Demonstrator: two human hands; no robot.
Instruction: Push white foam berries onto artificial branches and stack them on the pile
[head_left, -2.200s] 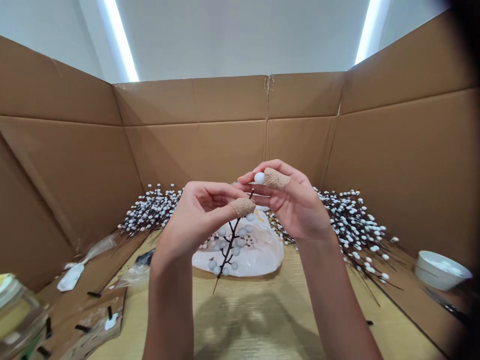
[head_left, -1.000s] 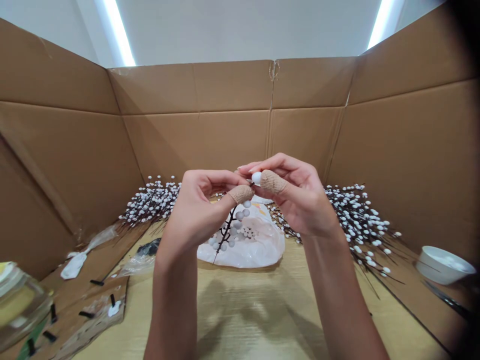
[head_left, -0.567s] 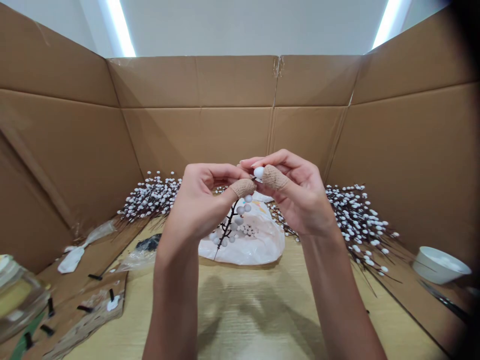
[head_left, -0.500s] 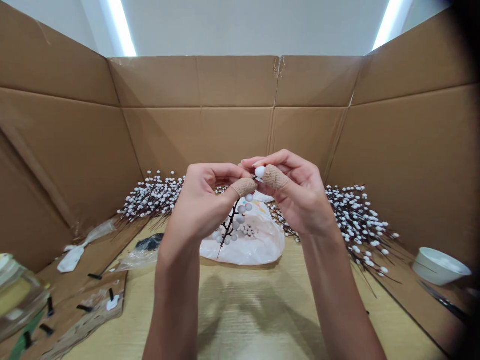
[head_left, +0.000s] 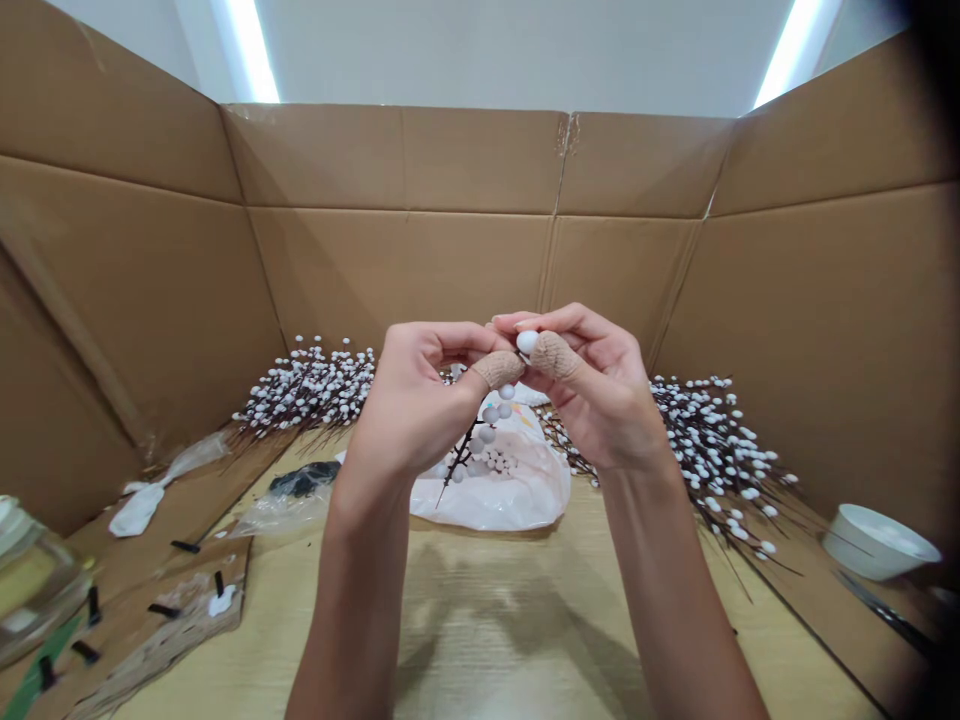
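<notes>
A dark stem with white berries (head_left: 486, 435) hangs down from the fingers of my left hand (head_left: 442, 385), which pinches it near its top. My right hand (head_left: 589, 375) holds a white ball (head_left: 527, 342) between thumb and fingers, right at the stem's upper end. Both thumbs wear beige knitted covers, and the fingertips of the two hands nearly touch. Behind and below them lies a white plastic bag (head_left: 525, 500) with loose white balls (head_left: 499, 461) in it.
Berry branches are piled at the back left (head_left: 307, 385) and right (head_left: 720, 440). A white bowl (head_left: 877, 542) and scissors (head_left: 885, 608) lie at the far right. At the left are a jar (head_left: 34, 570), black strips and a clear bag (head_left: 281, 510). Cardboard walls surround the table (head_left: 517, 620).
Both hands have shifted slightly to the right in the view, along with the stem and the ball. The grips look the same.
</notes>
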